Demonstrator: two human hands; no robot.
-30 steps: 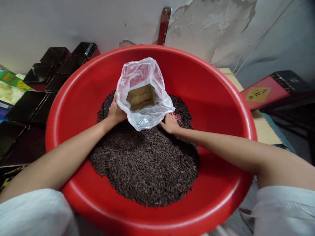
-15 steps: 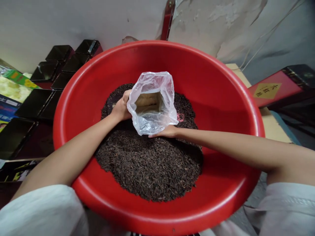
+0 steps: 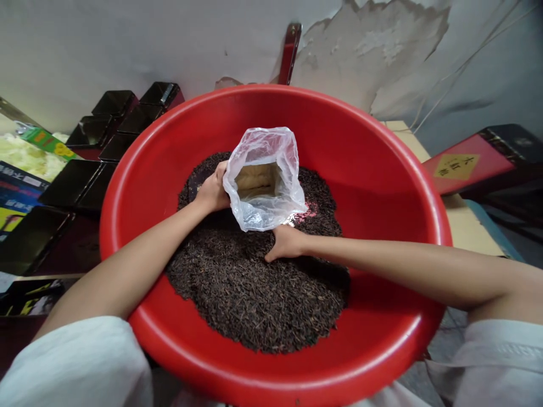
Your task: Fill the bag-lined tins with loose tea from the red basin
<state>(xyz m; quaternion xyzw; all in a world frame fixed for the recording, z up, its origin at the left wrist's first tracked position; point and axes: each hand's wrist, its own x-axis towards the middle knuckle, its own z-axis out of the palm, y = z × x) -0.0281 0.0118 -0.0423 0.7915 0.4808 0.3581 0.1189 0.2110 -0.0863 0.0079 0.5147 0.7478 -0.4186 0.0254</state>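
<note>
A clear plastic bag (image 3: 265,213) stands mouth-up, its rim folded outward around a tan, boxy interior. My left hand (image 3: 213,189) is closed on the bag's left side. Under the bag's lower right edge, my right hand (image 3: 288,242) touches a heap of dark loose tea leaves (image 3: 254,299); its thumb is spread and its fingertips are hidden. The heap lies in a big red plastic basin (image 3: 382,198). Partly seen beside the bag are a dark surface with small markings (image 3: 195,180) and a pink printed pattern (image 3: 309,211).
Several open dark tins (image 3: 68,181) stand left of the basin, near printed boxes (image 3: 21,192). On the right, a red tin with a yellow label (image 3: 458,167) lies by a cardboard surface (image 3: 475,226). A narrow red piece (image 3: 291,53) leans on the peeling wall behind.
My right hand has slid from the bag's bottom edge down onto the tea, its thumb now apart. My left hand keeps its hold. The view has tilted up slightly.
</note>
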